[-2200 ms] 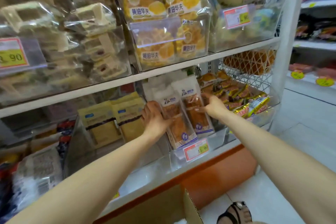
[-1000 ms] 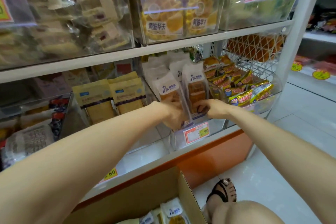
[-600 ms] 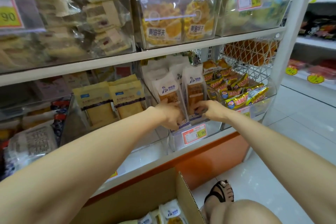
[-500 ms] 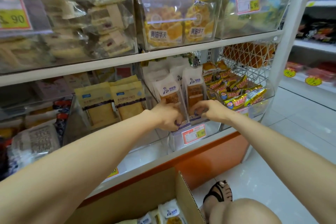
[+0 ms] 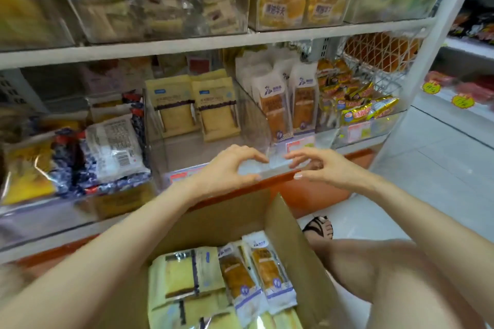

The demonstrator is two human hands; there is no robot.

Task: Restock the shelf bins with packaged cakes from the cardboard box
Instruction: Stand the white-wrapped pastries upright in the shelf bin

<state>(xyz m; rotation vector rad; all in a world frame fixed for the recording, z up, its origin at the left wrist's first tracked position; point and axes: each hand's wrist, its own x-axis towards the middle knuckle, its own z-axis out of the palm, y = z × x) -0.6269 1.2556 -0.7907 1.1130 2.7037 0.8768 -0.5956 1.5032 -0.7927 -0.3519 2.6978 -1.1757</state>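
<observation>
Left hand (image 5: 230,165) and right hand (image 5: 324,167) hover empty, fingers loosely curled, by the shelf's (image 5: 53,240) front edge. The packaged cakes (image 5: 256,272) lie in the cardboard box (image 5: 290,235) below. They are probably light, soft and slippery-wrapped, so pinch the sealed ends rather than the sponge.

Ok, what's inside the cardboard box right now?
The cardboard box holds yellow-wrapped cakes on its left and two white-wrapped brown cakes on the right. Whatever lies under that top layer is covered, and the left forearm hides the box's left side.
</observation>
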